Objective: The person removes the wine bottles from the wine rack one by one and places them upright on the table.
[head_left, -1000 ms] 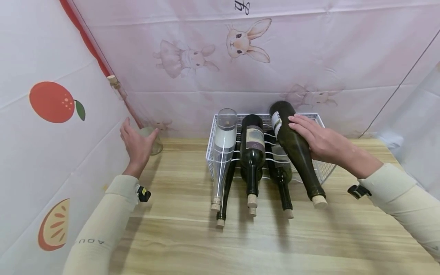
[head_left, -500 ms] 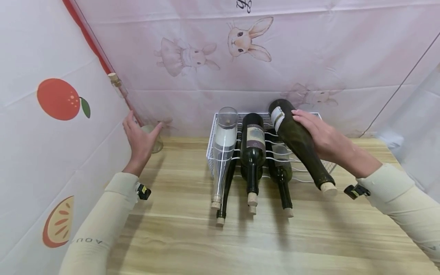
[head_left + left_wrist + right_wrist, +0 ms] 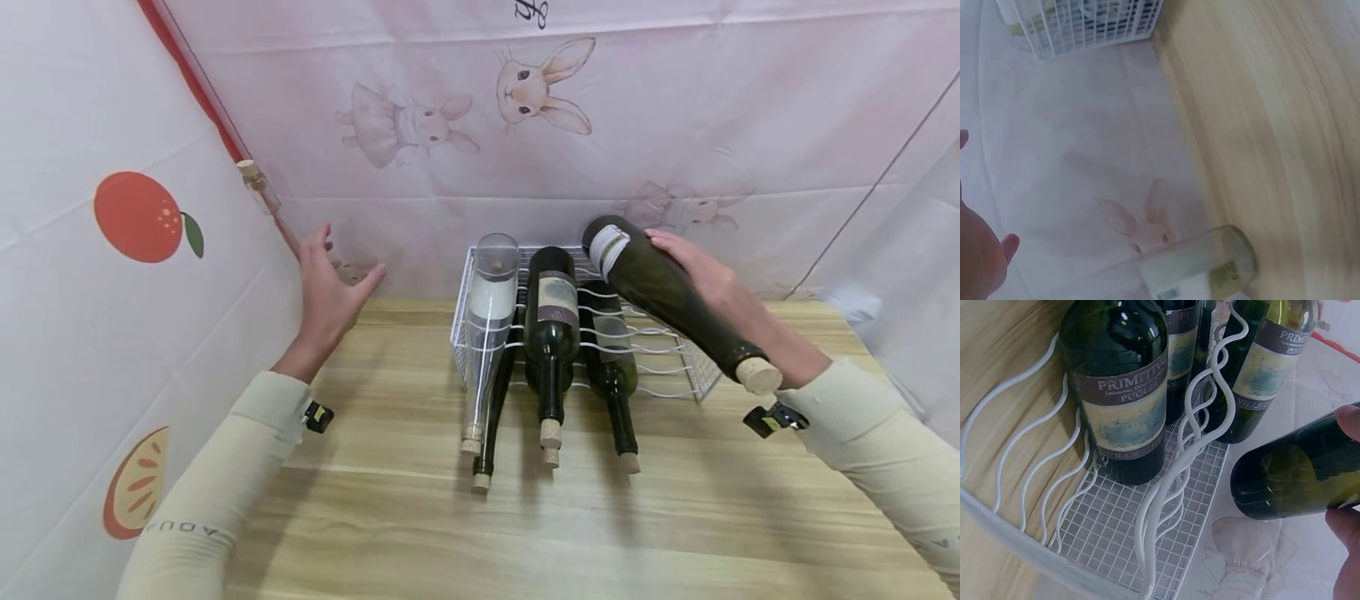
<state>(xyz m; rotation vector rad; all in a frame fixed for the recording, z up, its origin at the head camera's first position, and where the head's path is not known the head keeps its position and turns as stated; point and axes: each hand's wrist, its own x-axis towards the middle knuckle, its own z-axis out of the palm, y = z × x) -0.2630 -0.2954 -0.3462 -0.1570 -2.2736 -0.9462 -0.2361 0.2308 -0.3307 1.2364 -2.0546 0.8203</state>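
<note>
The right hand point(image 3: 720, 287) grips a dark-green corked glass bottle point(image 3: 660, 283), neck swung further right, free of the white wire rack point(image 3: 701, 375). The left hand point(image 3: 326, 287) spreads its fingers wide

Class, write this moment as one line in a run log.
white wire rack: holds corked bottles | right hand: grips dark green bottle, not seated in rack | left hand: empty, beside upright clear bottle

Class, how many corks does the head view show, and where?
7: the cork on the bottle in the right hand; on racked bottles, upper left cork, lower left cork, upper middle cork, lower middle cork, right cork; back corner cork. Others may be hidden.
</note>
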